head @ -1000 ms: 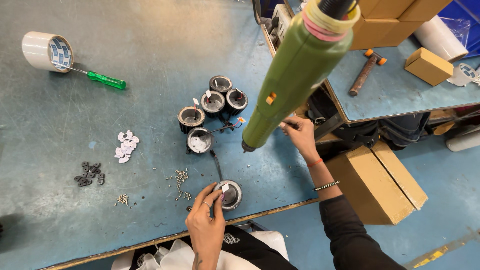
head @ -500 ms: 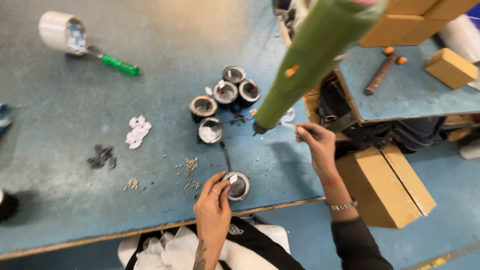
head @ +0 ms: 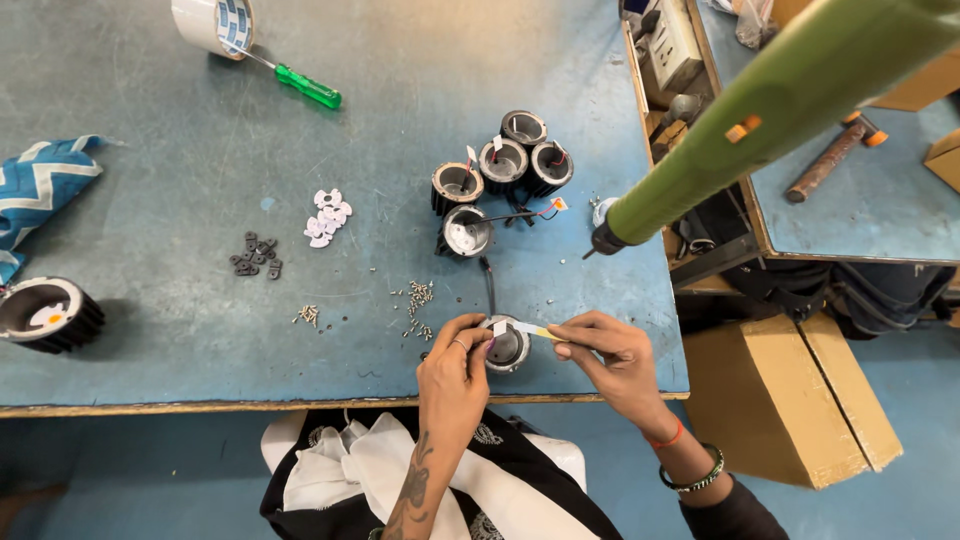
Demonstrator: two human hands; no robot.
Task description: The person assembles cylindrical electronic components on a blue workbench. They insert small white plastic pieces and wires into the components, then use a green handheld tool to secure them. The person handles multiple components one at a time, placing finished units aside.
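A small black round housing (head: 508,348) sits near the table's front edge, with a black cable running up from it. My left hand (head: 455,365) pinches its left side, fingertips on a small white tab. My right hand (head: 612,355) pinches a thin white and yellow strip (head: 532,331) that reaches over the housing's top. Both hands meet over this part. A green powered screwdriver (head: 760,115) hangs above the table's right edge, its tip pointing down, held by neither hand.
Several more black housings (head: 500,170) cluster mid-table. White discs (head: 325,217), dark clips (head: 255,254) and small screws (head: 415,300) lie in piles. A tape roll (head: 212,20), green-handled screwdriver (head: 305,87), patterned cloth (head: 40,180) and a finned black part (head: 45,313) lie left. Cardboard boxes (head: 790,395) stand right.
My right hand came down from beside the hanging screwdriver to the housing and now pinches the strip. The left hand stayed on the housing. The view shifted toward the table.
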